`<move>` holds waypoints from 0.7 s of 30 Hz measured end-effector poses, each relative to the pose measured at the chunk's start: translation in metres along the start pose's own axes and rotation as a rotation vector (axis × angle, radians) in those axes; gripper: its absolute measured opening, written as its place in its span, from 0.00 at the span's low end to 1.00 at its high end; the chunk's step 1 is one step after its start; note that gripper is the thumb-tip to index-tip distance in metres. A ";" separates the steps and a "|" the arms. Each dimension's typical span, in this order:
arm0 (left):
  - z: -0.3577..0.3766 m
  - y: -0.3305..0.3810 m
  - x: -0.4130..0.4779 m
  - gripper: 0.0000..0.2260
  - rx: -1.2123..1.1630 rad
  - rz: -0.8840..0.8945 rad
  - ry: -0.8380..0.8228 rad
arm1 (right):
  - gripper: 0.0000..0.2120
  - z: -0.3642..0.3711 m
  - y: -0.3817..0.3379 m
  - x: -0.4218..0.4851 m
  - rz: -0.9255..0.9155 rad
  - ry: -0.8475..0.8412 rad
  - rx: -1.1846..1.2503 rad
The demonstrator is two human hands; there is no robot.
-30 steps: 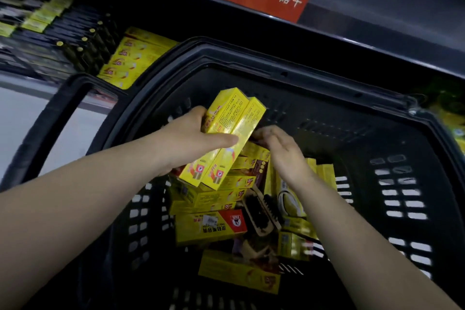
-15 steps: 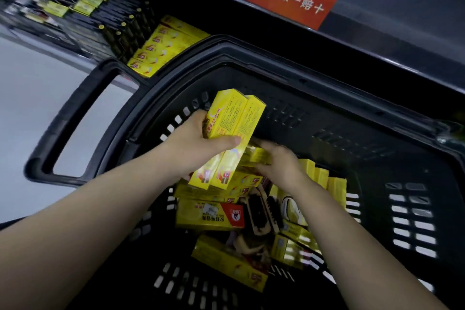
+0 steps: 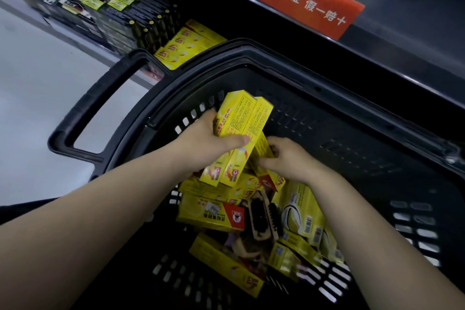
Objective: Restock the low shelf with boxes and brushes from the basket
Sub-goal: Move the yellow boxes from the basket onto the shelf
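Person is leaning over the black basket point(image 3: 276, 58), both arms reaching in. Left hand point(image 3: 211, 143) is gripping two yellow boxes point(image 3: 239, 133) side by side, thumb across the front face and fingers behind. Prob. it's clamping them flush as one flat pack so both are going onto the shelf in a single move. The pair is being held up off the heap, tilted, top ends pointing toward the shelf.

Right hand point(image 3: 286, 158) is curling its fingers round a third box point(image 3: 264, 146) just under the pair and touching it. Looks like it's feeding that one into the left-hand stack; how firm the pinch is, can't tell.

Rest of the stock is lying jumbled in the basket bottom: loose boxes point(image 3: 211, 214) w/ wooden brushes point(image 3: 261, 219) wedged btwn them. The basket is sitting right against the low shelf point(image 3: 110, 51), beside the shelved boxes point(image 3: 186, 45) of the same yellow, so the carry is short. Black packs point(image 3: 141, 20) are filling the shelf further left. Judging by the heap, the restock is nowhere near done.
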State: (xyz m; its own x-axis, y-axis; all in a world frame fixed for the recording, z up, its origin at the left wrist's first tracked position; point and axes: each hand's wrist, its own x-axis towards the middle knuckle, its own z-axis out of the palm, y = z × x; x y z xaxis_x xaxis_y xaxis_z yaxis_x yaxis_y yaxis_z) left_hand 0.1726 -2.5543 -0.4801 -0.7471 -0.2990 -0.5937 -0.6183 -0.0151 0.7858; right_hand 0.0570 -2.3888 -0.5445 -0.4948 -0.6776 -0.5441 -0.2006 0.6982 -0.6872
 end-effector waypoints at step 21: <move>0.007 -0.012 0.016 0.21 -0.153 -0.284 -0.115 | 0.51 0.043 -0.032 -0.024 0.358 0.253 0.766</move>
State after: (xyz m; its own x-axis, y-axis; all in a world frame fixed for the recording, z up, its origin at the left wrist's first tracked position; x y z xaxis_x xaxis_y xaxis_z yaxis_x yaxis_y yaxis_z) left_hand 0.1661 -2.5523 -0.5001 -0.5782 -0.1527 -0.8015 -0.7685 -0.2280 0.5978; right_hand 0.1120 -2.4047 -0.5301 -0.6096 -0.3128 -0.7284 0.5799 0.4505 -0.6788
